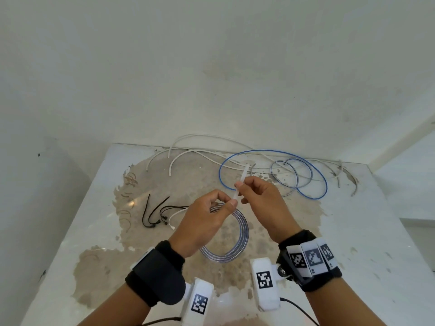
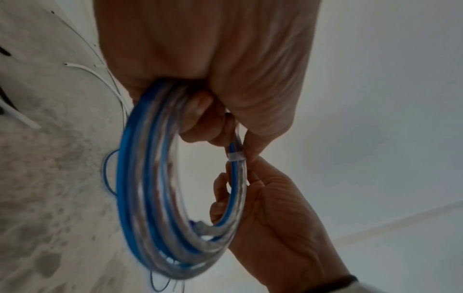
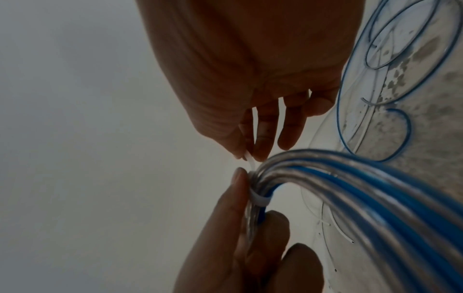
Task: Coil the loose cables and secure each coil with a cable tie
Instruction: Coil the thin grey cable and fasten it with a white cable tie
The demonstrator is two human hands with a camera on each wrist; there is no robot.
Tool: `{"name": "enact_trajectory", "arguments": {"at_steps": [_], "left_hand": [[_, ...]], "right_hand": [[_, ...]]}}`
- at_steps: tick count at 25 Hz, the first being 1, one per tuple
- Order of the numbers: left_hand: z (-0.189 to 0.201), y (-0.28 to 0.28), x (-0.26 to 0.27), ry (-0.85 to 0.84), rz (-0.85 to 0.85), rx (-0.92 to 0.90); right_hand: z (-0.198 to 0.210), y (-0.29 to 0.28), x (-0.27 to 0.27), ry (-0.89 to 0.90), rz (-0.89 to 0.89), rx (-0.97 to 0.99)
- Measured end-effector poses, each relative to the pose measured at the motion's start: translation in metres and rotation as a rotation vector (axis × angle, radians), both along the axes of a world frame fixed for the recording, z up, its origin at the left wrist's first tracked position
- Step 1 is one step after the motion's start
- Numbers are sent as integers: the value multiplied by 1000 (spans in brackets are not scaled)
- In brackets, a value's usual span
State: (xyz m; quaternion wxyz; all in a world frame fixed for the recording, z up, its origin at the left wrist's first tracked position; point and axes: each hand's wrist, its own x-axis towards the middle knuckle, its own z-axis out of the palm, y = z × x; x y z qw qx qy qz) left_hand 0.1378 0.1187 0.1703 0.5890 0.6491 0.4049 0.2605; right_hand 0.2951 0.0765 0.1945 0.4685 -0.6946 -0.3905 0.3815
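White cable tie (image 3: 259, 200) is circling the coil (image 2: 150, 178); right hand (image 1: 261, 198) is pinching its tail, left hand (image 1: 207, 220) is gripping the coil just below; better pulling straight away.

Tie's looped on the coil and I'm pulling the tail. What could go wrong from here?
1. The left hand grips the coil only beside the white cable tie; the hanging turns could splay before it cinches.
2. The right hand pinches the thin tail; it may slip.
3. A left fingertip beside the band could get pinched.
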Motion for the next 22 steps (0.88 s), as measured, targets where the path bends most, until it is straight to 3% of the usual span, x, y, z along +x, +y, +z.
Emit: {"name": "enact_trajectory", "arguments": {"at_steps": [3,9,15,19,22], "left_hand": [[-2,4,-1,7,4,-32],[6,11,-13,-14,-8,-14],[5,7,-23,-85,-35,46],[3,10,-31,-62,-41,-109],[8,13,-30,-63,-38,-60]], "right_hand": [[1,1,-2,13,-20,47],[15,-6,-25,-322,-9,183],[13,9,-26,-35,-49,147],[14,14,-27,-50,39,78],[16,16,-26,-41,41,88]]}}
